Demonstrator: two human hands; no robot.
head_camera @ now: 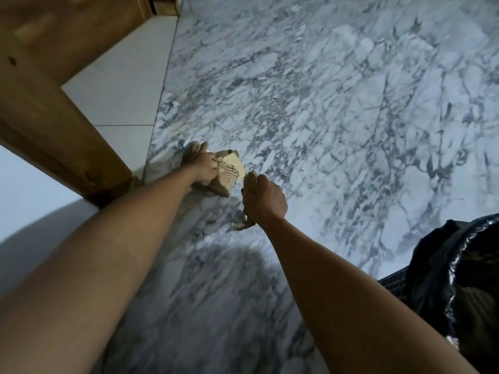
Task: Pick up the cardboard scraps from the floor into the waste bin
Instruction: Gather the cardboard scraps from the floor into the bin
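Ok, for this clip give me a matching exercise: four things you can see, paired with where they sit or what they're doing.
1. left hand
2. right hand
3. black-lined waste bin
4. brown wooden furniture leg

A. lower right corner
B. holds the larger pale cardboard scrap
C. left side, standing on the floor
D. holds a small torn scrap

Pairs: 1-B, 2-D, 3-A, 4-C

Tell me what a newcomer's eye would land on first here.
Two bare arms reach down to the marbled floor at the middle of the view. The left hand holds pale cardboard scraps low by the wooden post, and the right hand grips a smaller scrap. A bin with a black liner sits at the lower right edge.
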